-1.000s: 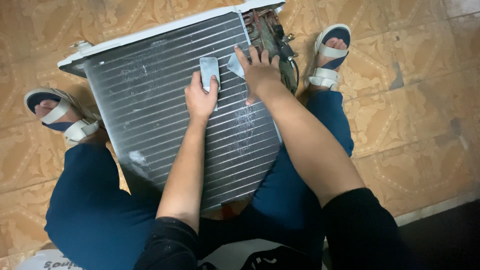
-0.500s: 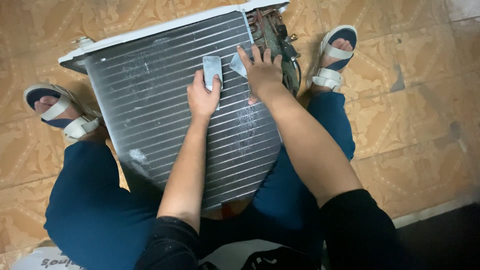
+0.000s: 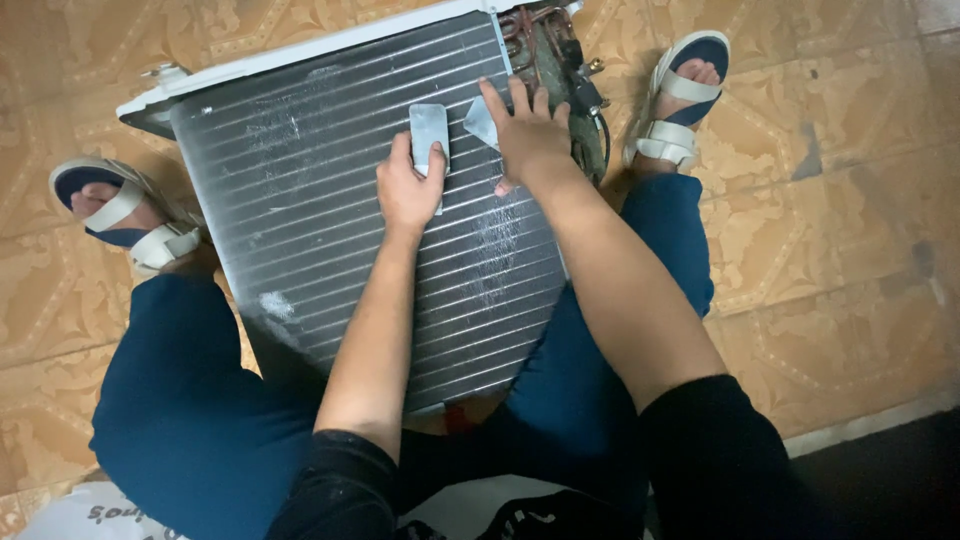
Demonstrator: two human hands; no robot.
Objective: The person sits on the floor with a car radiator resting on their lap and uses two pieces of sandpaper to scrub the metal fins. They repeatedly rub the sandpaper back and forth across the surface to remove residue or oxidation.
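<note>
Aluminium fins of a coil unit (image 3: pixel 330 200) lean on the tiled floor (image 3: pixel 820 260) between the knees, where the left hand (image 3: pixel 408 190) grips a flat grey comb (image 3: pixel 429 135) against them while the right hand (image 3: pixel 530 140) lies spread, pinning a second grey piece (image 3: pixel 482 122) and steadying the top edge.

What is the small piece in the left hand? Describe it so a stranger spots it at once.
Start at the big finned metal coil propped between the person's knees. Near its top edge, the left hand pinches a small flat grey rectangular piece standing upright against the fins. A similar grey piece lies under the right hand, but that one is tilted and mostly covered.
</note>
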